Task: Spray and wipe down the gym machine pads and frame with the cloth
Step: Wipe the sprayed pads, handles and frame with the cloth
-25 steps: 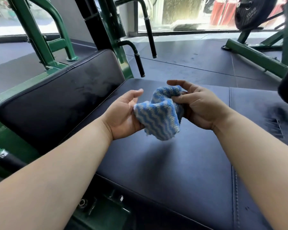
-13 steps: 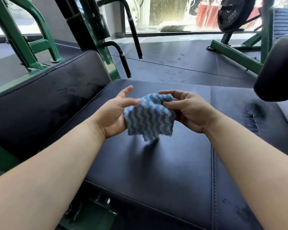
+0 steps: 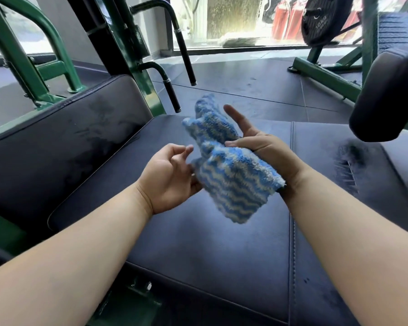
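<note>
Pinched between the thumb and palm of the right hand (image 3: 269,151), the cloth (image 3: 229,180) is held in the air above the seat pad (image 3: 198,255), touching no surface. That hand's index finger points straight up and away. The left hand (image 3: 172,177) sits just beside the cloth's left edge, palm up and fingers loosely curled, with nothing visibly gripped.

The cloth is fluffy microfibre with wavy blue and white stripes. It is bunched and twisted: one end sticks up past the right fingers and the other hangs in a flap below the wrist, with a frayed-looking edge.

Count: one cloth, two bare hands. Three dark padded parts show: the flat seat pad with a stitched seam down its right side, a back pad (image 3: 57,149) to the left with dull smears on it, and a rounded roller pad (image 3: 386,95) at the right edge. Two black handles (image 3: 184,55) curve off the green frame (image 3: 19,60). One weight plate (image 3: 320,20) marked 10KG hangs on a second green machine beyond.
</note>
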`<state>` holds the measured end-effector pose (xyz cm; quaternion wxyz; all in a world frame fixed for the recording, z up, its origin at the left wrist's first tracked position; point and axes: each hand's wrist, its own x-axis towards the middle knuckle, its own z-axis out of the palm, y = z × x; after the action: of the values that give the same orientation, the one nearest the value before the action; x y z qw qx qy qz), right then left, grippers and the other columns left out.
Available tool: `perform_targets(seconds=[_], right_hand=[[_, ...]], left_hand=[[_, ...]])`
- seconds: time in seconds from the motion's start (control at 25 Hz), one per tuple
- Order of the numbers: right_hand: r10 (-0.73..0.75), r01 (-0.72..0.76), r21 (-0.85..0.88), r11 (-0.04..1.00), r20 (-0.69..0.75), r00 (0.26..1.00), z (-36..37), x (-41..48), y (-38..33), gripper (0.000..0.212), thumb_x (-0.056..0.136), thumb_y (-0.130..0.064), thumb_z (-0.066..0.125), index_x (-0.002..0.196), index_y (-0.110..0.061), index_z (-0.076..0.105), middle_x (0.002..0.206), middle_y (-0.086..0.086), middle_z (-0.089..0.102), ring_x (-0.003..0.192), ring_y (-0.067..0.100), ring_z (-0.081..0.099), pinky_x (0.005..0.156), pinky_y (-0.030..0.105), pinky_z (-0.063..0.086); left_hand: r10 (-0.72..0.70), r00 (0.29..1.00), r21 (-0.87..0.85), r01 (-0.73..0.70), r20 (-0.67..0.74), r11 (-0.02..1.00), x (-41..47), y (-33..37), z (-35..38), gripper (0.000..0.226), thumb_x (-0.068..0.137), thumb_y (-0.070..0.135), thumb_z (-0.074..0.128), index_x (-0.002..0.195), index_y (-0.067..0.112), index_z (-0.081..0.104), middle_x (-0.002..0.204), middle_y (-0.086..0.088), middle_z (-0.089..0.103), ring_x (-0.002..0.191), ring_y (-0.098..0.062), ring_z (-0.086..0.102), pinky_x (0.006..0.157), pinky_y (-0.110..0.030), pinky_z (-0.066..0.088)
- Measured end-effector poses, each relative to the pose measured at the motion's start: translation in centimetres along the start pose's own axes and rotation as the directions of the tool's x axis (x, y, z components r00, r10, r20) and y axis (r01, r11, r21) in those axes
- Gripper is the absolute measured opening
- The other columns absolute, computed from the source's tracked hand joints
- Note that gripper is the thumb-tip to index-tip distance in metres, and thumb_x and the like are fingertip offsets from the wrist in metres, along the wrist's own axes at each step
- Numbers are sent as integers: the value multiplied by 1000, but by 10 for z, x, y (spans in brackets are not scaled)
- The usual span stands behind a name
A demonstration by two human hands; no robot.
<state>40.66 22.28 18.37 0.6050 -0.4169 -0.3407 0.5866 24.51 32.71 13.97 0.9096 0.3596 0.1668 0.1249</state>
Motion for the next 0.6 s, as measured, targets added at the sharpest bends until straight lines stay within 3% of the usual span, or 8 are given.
perform_targets(seconds=[0.08,0.2,0.28,0.32,0.44,0.52,0.6], right_hand=[[42,-44,-29,999,-64,997,3,-2,2,75,83,9,52,140,-38,41,108,24,67,84,34,66,68,36,59],[-41,-58,-290,955,-323,946,3,3,8,61,79,6,68,129,-23,49,89,9,65,62,14,68,57,22,54],[-136,-33,-382,923,-406,904,0,6,11,44,79,2,73,116,-16,56,86,6,63,61,12,65,54,19,50],[-160,-15,-387,922,-415,896,0,7,11,35,82,0,70,111,-16,59,86,7,64,64,14,64,55,20,51],[-144,-4,-364,931,-378,915,0,8,9,29,93,2,56,115,-17,58,89,11,64,66,18,64,61,27,58],[-80,-29,-322,946,-322,943,2,8,6,42,96,6,46,128,-20,52,86,12,64,65,18,63,64,30,57],[9,-57,-188,981,-244,970,4,7,3,56,95,11,37,137,-26,46,90,16,63,69,21,63,68,33,57]], left_hand=[[135,989,32,-133,-63,991,9,-1,8,50,88,15,39,137,17,43,135,-13,55,112,-28,57,99,-43,45],[353,869,150,-321,-347,935,21,-1,3,51,90,-2,51,137,16,42,123,-14,64,92,-27,68,75,-41,58],[345,795,143,-317,-498,938,22,-2,-9,52,84,1,64,133,4,47,120,-20,64,87,-28,69,66,-38,58],[297,798,103,-286,-524,953,20,-1,-11,50,83,5,67,130,-1,50,117,-22,65,87,-28,69,65,-36,58],[124,887,22,-128,-445,992,11,6,-5,33,94,16,53,120,-3,59,109,-18,68,86,-25,70,70,-32,60],[-5,945,10,8,-327,1000,2,8,1,41,95,31,45,117,0,62,106,-16,69,85,-26,70,72,-33,59],[-83,970,-3,85,-228,996,-2,6,4,54,87,45,49,119,4,63,112,-13,66,90,-25,68,75,-30,57]])
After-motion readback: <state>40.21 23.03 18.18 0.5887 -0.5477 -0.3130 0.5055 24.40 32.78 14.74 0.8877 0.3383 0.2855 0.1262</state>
